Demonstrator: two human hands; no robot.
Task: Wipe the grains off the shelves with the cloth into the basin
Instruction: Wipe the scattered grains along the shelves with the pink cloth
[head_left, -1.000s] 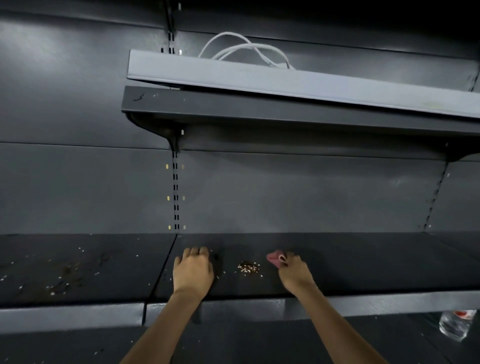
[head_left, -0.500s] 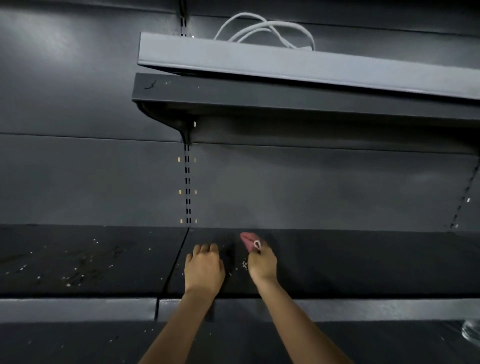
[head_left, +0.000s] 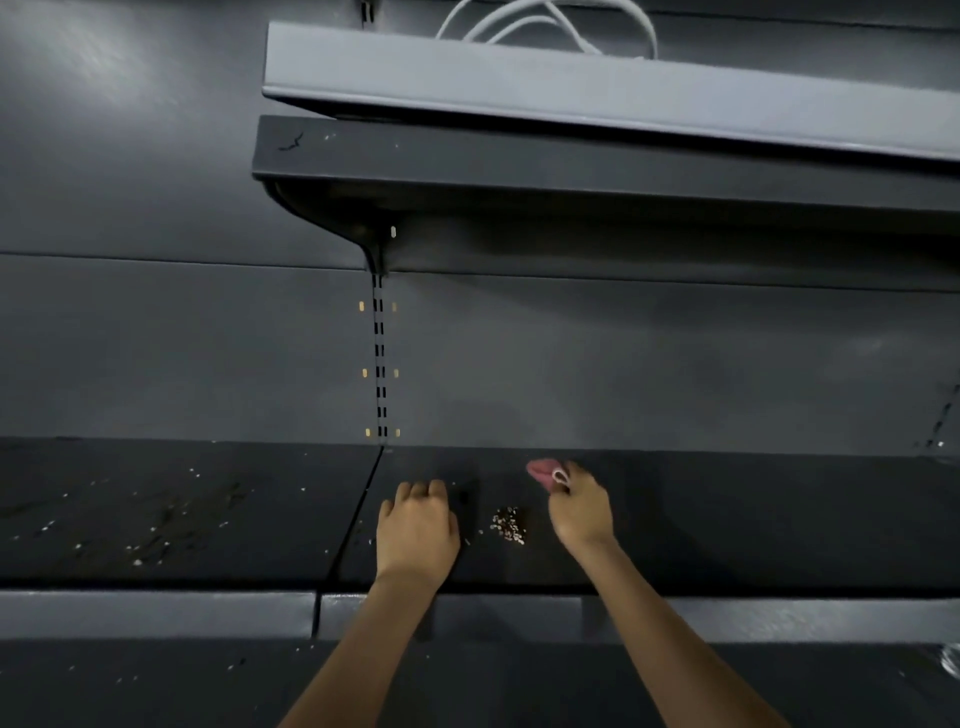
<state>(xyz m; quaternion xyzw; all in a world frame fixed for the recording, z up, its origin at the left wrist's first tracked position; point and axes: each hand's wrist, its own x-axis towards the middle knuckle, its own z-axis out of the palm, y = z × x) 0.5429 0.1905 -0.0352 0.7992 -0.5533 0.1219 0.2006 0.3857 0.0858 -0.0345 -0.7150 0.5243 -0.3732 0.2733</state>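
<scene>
We find the right hand (head_left: 581, 512) resting on the dark grey metal shelf (head_left: 727, 519), its grip clamped on a small crumpled pink cloth (head_left: 543, 472) that protrudes beyond the knuckles towards the back wall. The left hand (head_left: 417, 530) lies knuckles-up on the same shelf with fingers curled under; we cannot tell whether it holds anything.

A small heap of pale and brown grains (head_left: 509, 525) sits between the two hands, just beside the right grip on its left and slightly nearer the shelf's front edge than the cloth. The heap runs roughly front to back. Both hands stand about equally close to it, but only the right carries the cloth.

Scattered pale grains (head_left: 135, 545) remain on the adjoining shelf panel, well to the left of both hands. No basin is in view.

In our judgement, the coming stroke turns on the heap lying left of and forward from the cloth: the right grip would need to draw leftward and forward to take it.
</scene>
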